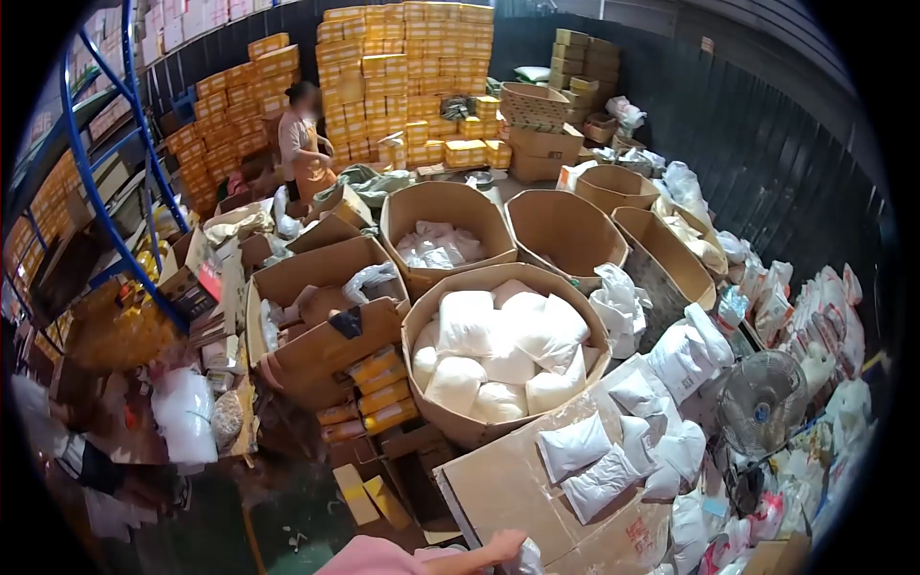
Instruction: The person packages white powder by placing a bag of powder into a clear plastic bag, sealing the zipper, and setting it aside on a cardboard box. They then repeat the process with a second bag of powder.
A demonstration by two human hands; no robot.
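At the bottom edge, a pink-sleeved arm reaches to the right, and my left hand has its fingers bent at the top of a white plastic bag. Most of that bag is cut off by the frame. My right hand does not show. Just beyond the hand lies a cardboard-topped surface. On it rest several filled white packets, among them a flat packet and another packet beside it. Behind stands a large cardboard bin full of plump white bags.
More open cardboard bins stand behind. A metal fan and heaped white bags are on the right. Yellow cartons are stacked at the back, near another person. A blue metal frame rises on the left.
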